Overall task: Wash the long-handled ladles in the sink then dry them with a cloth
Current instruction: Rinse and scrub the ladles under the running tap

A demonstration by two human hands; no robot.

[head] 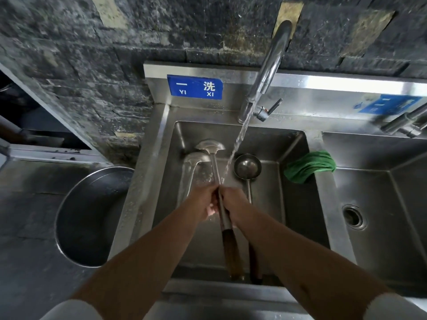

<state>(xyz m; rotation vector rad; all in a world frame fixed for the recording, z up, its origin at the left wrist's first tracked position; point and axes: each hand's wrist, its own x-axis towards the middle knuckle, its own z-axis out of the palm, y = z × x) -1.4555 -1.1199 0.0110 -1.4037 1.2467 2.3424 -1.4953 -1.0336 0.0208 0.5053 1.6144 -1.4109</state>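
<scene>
Ladles in the wash sink [298, 146], read left to right. At far left a large round steel basin [92, 215] sits in the dark surface [27, 215], untouched. Inside the sink, the leftmost ladle [196, 158] lies bowl-down on the floor. Beside it, the middle ladle [210, 145] is the one you are working on: your left hand [205, 204] and right hand [233, 204] meet on its metal shaft, fingers of both curled round it, just above the wooden grip. The tap [272, 65] runs, and the water stream [238, 144] lands right where your hands meet. To the right, a third ladle [247, 167] rests bowl-up in the same sink, well clear of the stream. Further right, the green cloth [310, 166] lies crumpled on the divider between this sink and the second sink [369, 181], dry-looking and not in use.

Progress, as a judgement: you are in the washing stage, on one ladle of three. Whether the other two are already rinsed cannot be told. All the drying is left.
</scene>
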